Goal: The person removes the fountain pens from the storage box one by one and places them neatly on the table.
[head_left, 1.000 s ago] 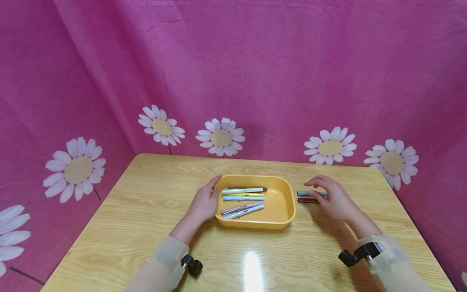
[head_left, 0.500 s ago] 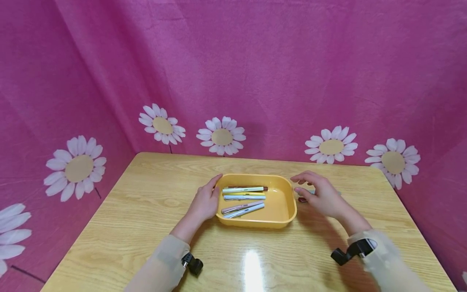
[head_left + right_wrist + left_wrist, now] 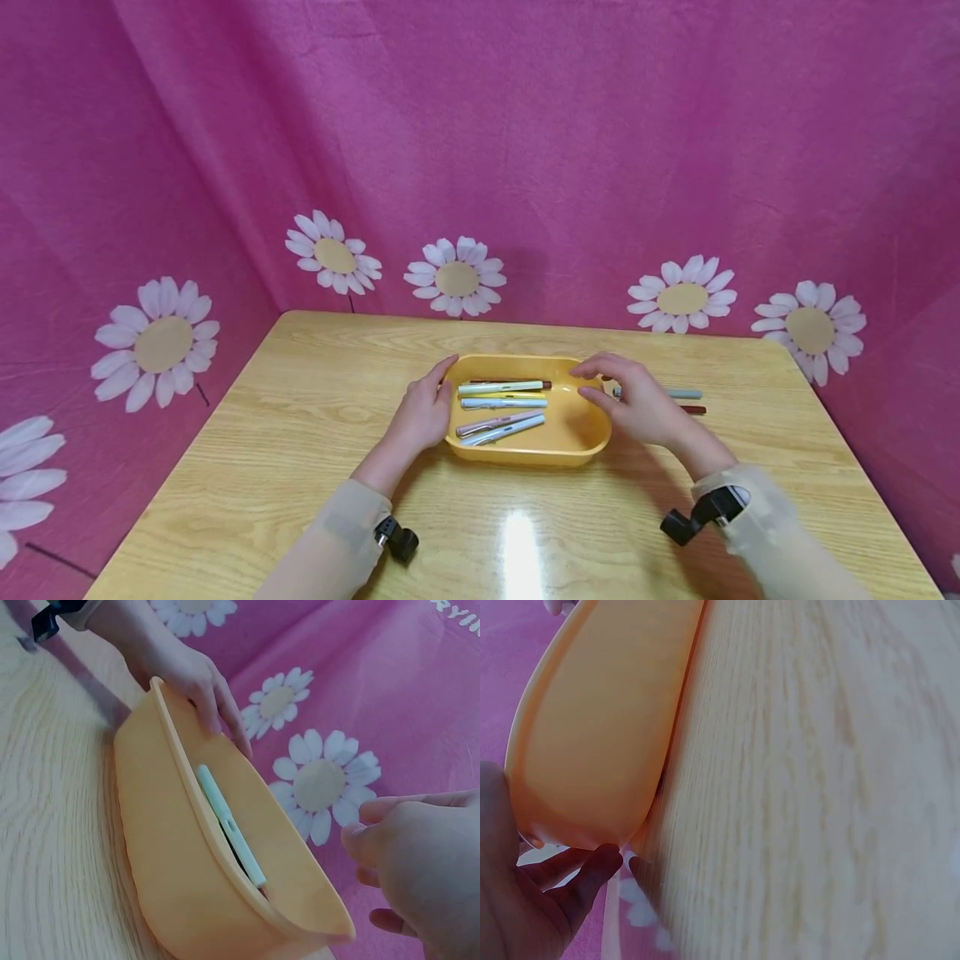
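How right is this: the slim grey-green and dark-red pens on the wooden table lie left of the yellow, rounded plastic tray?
The side is wrong: in the head view, the grey-green pen and dark-red pen on the table lie right of the tray.

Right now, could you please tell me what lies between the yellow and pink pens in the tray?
A light-blue pen lies between the yellow pen and the pink pen in the head view.

**Right hand (image 3: 633,408) reaches over yellow tray (image 3: 525,457)**

Earlier above the grey-green pen (image 3: 685,394) and dark red pen (image 3: 694,410), it now hovers partly over the tray's right end; both pens' right ends, previously hidden, show.
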A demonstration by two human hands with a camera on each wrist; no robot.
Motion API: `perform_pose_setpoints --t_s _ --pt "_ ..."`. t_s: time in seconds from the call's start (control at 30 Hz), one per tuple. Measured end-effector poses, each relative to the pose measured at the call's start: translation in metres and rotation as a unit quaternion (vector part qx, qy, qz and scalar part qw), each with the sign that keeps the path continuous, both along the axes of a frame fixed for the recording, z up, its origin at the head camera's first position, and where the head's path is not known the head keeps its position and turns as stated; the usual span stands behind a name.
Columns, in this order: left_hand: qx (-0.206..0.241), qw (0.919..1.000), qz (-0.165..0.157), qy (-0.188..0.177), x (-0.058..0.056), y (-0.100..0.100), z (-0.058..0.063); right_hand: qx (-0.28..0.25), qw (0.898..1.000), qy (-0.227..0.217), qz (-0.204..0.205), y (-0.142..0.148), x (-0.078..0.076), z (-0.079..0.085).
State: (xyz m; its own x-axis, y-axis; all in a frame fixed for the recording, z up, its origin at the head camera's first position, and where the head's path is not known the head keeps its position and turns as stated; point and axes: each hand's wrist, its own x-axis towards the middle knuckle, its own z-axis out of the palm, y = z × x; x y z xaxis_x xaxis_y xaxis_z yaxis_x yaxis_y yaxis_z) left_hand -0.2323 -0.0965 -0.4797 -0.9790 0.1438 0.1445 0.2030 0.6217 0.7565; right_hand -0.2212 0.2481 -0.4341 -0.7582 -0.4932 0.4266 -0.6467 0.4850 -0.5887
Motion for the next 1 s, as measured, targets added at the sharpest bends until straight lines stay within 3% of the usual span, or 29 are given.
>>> perform_pose_setpoints --t_s 0.3,0.6,0.87,1.0 --pt "-0.001 0.9999 0.002 -0.012 0.000 0.000 -0.001 0.001 1.000 -0.018 0.026 -0.020 -0.001 -0.003" --pt "-0.002 1.0000 0.002 0.001 -0.002 -0.001 -0.001 -0.007 0.998 -0.026 0.053 -0.038 -0.004 -0.004" --pt "0.002 1.0000 0.002 0.000 -0.002 0.000 0.000 0.032 0.993 -0.089 0.077 -0.049 -0.005 -0.006" --pt "0.005 1.0000 0.002 -0.006 -0.002 0.000 -0.001 0.047 0.990 -0.098 0.092 -0.053 -0.005 -0.008"
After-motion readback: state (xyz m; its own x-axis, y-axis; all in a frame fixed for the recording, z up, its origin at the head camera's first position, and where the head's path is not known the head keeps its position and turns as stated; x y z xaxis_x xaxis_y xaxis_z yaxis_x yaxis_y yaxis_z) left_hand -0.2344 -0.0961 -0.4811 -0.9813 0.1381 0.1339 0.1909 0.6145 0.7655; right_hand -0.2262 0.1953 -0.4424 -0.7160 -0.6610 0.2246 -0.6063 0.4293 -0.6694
